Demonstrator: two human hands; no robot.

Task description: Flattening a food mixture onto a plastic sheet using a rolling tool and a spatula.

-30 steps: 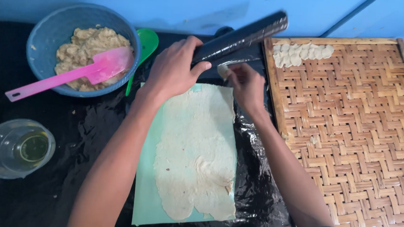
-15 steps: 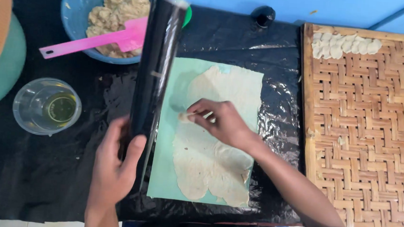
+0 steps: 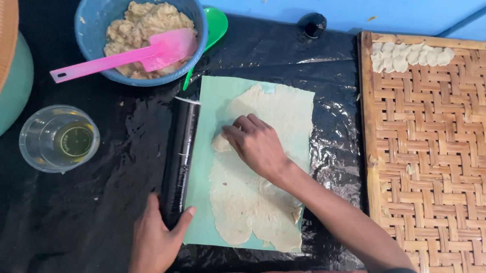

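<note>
So here's where my hands are. My left hand (image 3: 155, 244) sits at the bottom centre-left of the frame, fingers wrapped around the near end of the long black plastic-wrapped rolling pin (image 3: 180, 160). The pin's long axis runs straight up the frame, away from me, and it lies just along the left edge of the pale green rectangular sheet (image 3: 204, 168).

My right hand (image 3: 256, 146) is mid-frame on the thin flattened sheet of beige dough (image 3: 250, 200), fingers curled and pinching a small lump of dough (image 3: 221, 143) at the dough's left edge. That lump sits just right of the pin and left of my right fingertips, so the right hand is clearly the closer one to it; the left is well below.

Upper left there's the blue round plastic bowl (image 3: 98, 12) of batter with a pink silicone spatula (image 3: 123, 57) in it. The woven bamboo tray (image 3: 440, 167) fills the right side.
</note>
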